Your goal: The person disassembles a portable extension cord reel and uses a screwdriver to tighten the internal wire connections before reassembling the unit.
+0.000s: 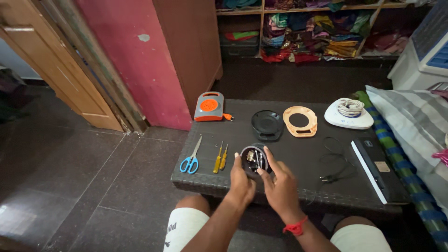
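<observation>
Both my hands hold a small round black device (253, 159) with its cover off, metal parts and wires showing inside. My left hand (241, 183) grips its left and lower side. My right hand (280, 184), with a red thread at the wrist, holds the right side, the forefinger lying along the rim. The device is just above the near part of a low dark table (303, 186).
On the table lie blue-handled scissors (190, 162), two yellow screwdrivers (220, 158), an orange and grey extension reel (209, 107), a black round cover (267, 124), a tan ring piece (300, 121), a white base with coiled cord (349, 113), a black cable (335, 164) and a flat black-and-white device (375, 169).
</observation>
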